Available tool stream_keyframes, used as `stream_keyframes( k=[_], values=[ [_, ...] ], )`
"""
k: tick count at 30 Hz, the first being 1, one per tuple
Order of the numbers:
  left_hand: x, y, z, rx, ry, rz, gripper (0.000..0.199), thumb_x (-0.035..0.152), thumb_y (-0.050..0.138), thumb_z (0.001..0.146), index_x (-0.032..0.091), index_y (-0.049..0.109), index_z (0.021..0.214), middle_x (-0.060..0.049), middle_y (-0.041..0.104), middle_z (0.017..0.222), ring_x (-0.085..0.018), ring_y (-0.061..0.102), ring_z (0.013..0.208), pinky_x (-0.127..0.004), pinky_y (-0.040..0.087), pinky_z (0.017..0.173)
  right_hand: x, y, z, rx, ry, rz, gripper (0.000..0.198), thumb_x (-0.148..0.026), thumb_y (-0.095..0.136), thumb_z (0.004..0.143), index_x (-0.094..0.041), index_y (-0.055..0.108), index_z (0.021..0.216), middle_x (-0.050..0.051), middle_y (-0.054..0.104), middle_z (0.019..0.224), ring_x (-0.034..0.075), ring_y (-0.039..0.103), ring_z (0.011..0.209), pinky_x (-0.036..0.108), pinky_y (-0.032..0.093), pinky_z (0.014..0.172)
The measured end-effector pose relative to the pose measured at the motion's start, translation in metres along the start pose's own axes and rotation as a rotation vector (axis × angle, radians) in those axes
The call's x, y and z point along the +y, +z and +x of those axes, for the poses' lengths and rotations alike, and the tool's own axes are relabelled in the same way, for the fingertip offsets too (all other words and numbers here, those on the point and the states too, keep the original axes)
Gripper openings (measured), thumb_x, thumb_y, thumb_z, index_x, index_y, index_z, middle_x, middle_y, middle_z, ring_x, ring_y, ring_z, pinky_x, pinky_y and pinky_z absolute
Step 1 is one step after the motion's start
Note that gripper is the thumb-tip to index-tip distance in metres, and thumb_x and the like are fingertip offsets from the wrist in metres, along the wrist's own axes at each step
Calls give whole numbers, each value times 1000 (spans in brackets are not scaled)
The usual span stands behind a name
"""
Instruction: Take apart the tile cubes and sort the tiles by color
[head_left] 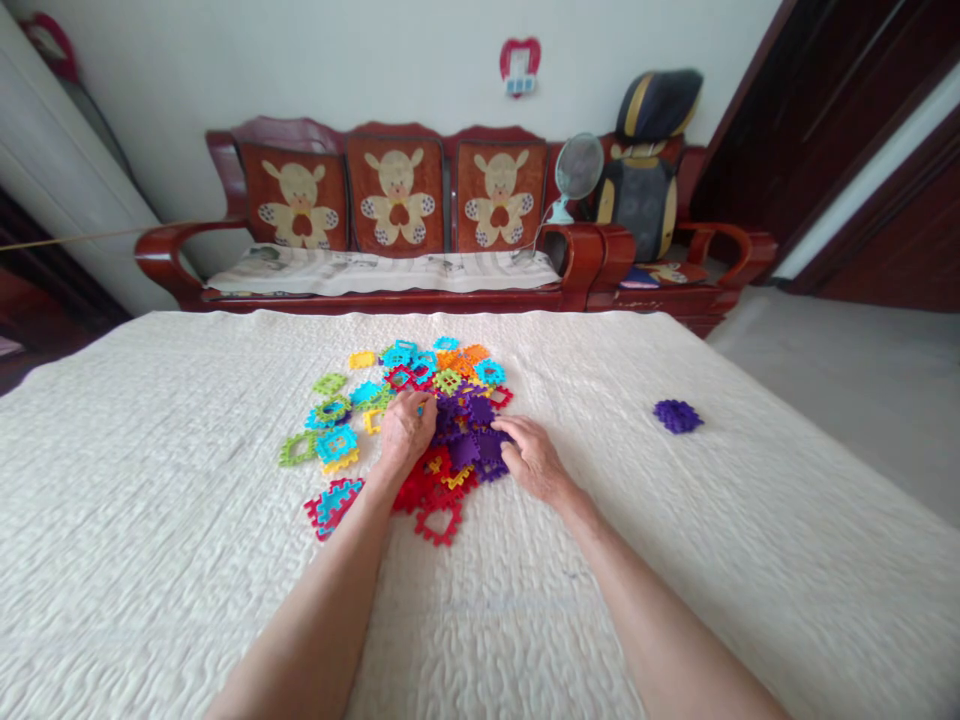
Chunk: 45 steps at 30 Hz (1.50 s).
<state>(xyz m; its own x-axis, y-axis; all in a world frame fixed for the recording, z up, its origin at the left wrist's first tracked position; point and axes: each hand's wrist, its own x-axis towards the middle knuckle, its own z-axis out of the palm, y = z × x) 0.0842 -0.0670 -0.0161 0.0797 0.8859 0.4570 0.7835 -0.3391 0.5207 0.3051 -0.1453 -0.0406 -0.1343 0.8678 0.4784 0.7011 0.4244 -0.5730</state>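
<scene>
A heap of flat interlocking plastic building pieces with notched edges lies on the quilted white cover. My left hand is over the heap's middle with its fingers curled together, and what they hold, if anything, is hidden. Purple pieces are gathered between my two hands. At their right edge, my right hand touches them with thumb and fingers apart. Red pieces, one with a heart-shaped opening, lie nearest me. Blue pieces and green pieces spread out left of my left hand. Orange pieces are at the back.
A small stack of purple pieces sits apart on the right of the quilted cover. Beyond the far edge stands a wooden sofa with bear-patterned cushions. A small fan and a padded massage seat are there too.
</scene>
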Motion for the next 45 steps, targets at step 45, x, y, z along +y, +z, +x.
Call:
stream_keyframes(
  k=[45],
  values=[
    [42, -1, -7, -481, -174, -786, 31, 43, 58, 79, 19, 70, 94, -6, 76, 90, -19, 71, 82, -26, 55, 62, -12, -4, 2, 282, 49, 221, 26, -35, 54, 92, -24, 65, 113, 6, 73, 106, 21, 70, 101, 36, 55, 92]
  ],
)
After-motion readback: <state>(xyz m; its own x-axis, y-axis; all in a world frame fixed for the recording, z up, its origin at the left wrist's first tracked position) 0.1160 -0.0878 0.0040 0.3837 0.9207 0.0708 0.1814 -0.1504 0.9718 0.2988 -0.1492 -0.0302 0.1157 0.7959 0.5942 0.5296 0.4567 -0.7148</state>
